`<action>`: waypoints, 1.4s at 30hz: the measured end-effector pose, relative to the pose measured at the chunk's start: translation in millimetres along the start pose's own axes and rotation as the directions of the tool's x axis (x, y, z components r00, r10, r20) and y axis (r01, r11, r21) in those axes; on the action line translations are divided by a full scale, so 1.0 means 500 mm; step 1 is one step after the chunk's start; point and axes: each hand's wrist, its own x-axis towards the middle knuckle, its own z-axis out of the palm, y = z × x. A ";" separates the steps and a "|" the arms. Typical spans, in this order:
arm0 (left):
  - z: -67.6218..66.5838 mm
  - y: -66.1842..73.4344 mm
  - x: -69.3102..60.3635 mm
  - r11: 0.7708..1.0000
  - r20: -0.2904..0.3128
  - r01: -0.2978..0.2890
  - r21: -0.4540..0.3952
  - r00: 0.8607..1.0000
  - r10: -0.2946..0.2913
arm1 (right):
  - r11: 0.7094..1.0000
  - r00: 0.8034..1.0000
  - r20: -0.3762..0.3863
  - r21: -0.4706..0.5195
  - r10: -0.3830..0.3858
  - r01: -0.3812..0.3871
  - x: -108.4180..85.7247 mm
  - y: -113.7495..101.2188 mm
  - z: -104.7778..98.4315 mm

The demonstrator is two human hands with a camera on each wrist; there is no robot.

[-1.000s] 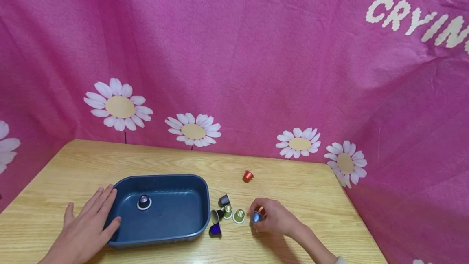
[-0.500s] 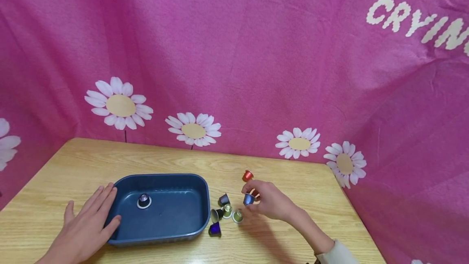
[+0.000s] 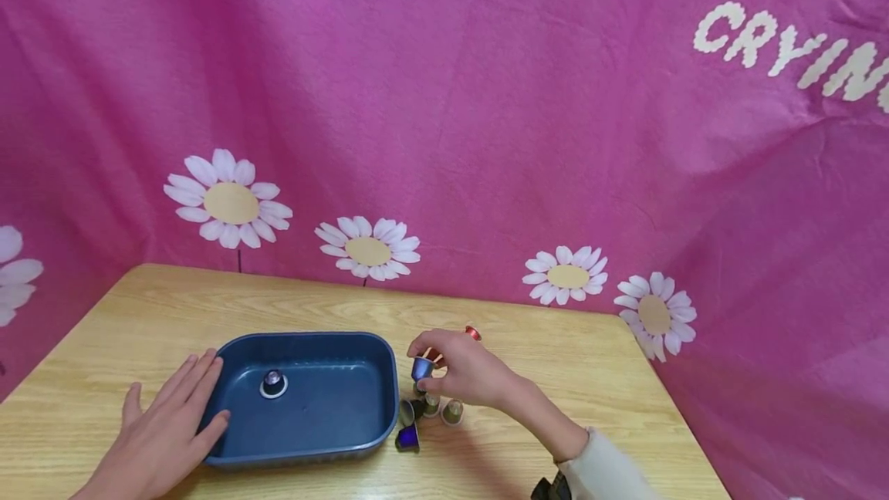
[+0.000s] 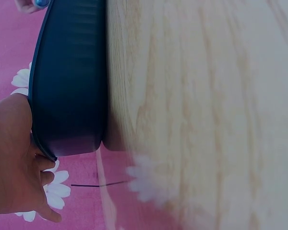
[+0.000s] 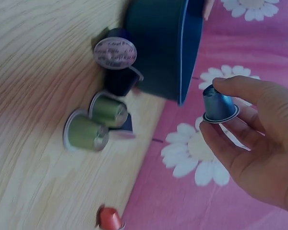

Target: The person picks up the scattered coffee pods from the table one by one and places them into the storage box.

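Note:
My right hand (image 3: 472,369) pinches a blue coffee capsule (image 3: 421,368) between thumb and fingertips, held above the table just right of the dark blue tub (image 3: 305,460). In the right wrist view the same blue capsule (image 5: 219,104) shows its silver rim against the fingers. With straight fingers, my left hand (image 3: 163,427) rests on the tub's left rim. A dark purple capsule (image 3: 274,382) stands inside the tub. Beside the tub's right wall lie a violet-blue capsule (image 3: 407,437), a black capsule (image 3: 407,411) and two green capsules (image 5: 88,133). Another dark capsule is partly hidden.
A red capsule (image 3: 473,332) lies farther back on the wooden table (image 3: 556,376), partly covered by my right hand in the head view. A pink cloth (image 3: 472,137) with printed daisies hangs behind the table and along its sides.
My right hand has lifted the blue capsule off the table's right part and carried it left and back, to near the tub's right edge. My left hand has stayed on the rim.

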 end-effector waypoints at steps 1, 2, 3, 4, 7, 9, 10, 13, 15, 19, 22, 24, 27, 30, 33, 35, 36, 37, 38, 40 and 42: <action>0.000 0.000 0.000 1.000 -0.001 -0.003 0.000 1.000 0.003 | 1.000 1.000 0.001 0.000 -0.006 0.006 0.006 -0.004 0.003; -0.001 0.000 0.000 1.000 -0.003 -0.005 0.002 1.000 0.005 | 1.000 1.000 0.000 -0.002 -0.014 0.014 0.013 -0.009 0.007; -0.001 -0.001 0.000 1.000 -0.006 -0.009 0.004 1.000 0.009 | 1.000 1.000 0.002 -0.015 -0.025 0.025 0.020 -0.013 0.010; -0.002 -0.002 0.000 1.000 -0.008 -0.010 0.006 1.000 0.010 | 0.999 0.999 0.004 -0.031 -0.038 0.039 0.026 -0.017 0.013; -0.002 -0.003 0.002 1.000 -0.007 -0.009 0.011 1.000 0.009 | 0.993 0.997 0.012 -0.092 -0.074 0.074 0.048 -0.030 0.021; -0.002 -0.004 0.002 1.000 -0.006 -0.007 0.011 1.000 0.007 | 0.989 0.996 0.023 -0.115 -0.086 0.088 0.063 -0.038 0.026; -0.002 -0.004 0.002 1.000 -0.006 -0.007 0.011 1.000 0.007 | 0.989 0.996 0.029 -0.119 -0.088 0.091 0.070 -0.042 0.029; -0.001 -0.003 0.002 1.000 -0.008 -0.010 0.012 1.000 0.010 | 0.988 0.995 0.042 -0.116 -0.095 0.100 0.091 -0.054 0.039; -0.001 -0.003 0.002 1.000 -0.011 -0.011 0.015 1.000 0.011 | 0.988 0.993 0.052 -0.111 -0.106 0.111 0.105 -0.060 0.047; -0.002 -0.002 0.003 1.000 -0.008 -0.004 0.017 1.000 0.004 | 0.985 0.990 0.074 -0.114 -0.118 0.126 0.134 -0.070 0.066; -0.001 0.000 0.004 1.000 -0.007 -0.003 0.015 1.000 0.003 | 0.982 0.988 0.089 -0.131 -0.123 0.134 0.155 -0.075 0.081; -0.001 0.002 0.005 1.000 -0.008 -0.001 0.013 1.000 0.001 | 0.979 0.987 0.099 -0.150 -0.126 0.140 0.169 -0.078 0.089; -0.001 0.003 0.006 1.000 -0.010 0.001 0.010 1.000 -0.001 | 0.979 0.986 0.117 -0.151 -0.120 0.137 0.188 -0.083 0.102; 0.000 0.003 0.005 1.000 -0.014 0.003 0.005 1.000 -0.003 | 0.981 0.986 0.132 -0.148 -0.103 0.122 0.204 -0.085 0.116; 0.000 0.003 0.005 1.000 -0.018 0.002 0.000 1.000 -0.002 | 0.979 0.985 0.148 -0.170 -0.092 0.117 0.217 -0.085 0.131; 0.000 0.002 0.006 1.000 -0.015 0.005 0.000 1.000 -0.005 | 0.972 0.982 0.162 -0.197 -0.097 0.129 0.224 -0.084 0.143; -0.001 0.003 0.006 1.000 -0.012 0.008 -0.001 1.000 -0.008 | 0.969 0.980 0.171 -0.208 -0.099 0.134 0.227 -0.084 0.149; -0.001 0.003 0.006 1.000 -0.008 0.012 -0.001 1.000 -0.012 | 0.964 0.978 0.178 -0.222 -0.104 0.143 0.230 -0.084 0.155; -0.001 0.003 0.006 1.000 -0.003 0.015 -0.002 1.000 -0.015 | 0.960 0.977 0.184 -0.234 -0.108 0.150 0.233 -0.084 0.160; -0.001 0.003 0.007 1.000 0.004 0.021 -0.003 1.000 -0.021 | 0.951 0.975 0.192 -0.262 -0.117 0.165 0.237 -0.086 0.169; -0.001 0.004 0.007 1.000 0.003 0.021 -0.002 1.000 -0.021 | 0.945 0.974 0.193 -0.278 -0.121 0.172 0.241 -0.088 0.175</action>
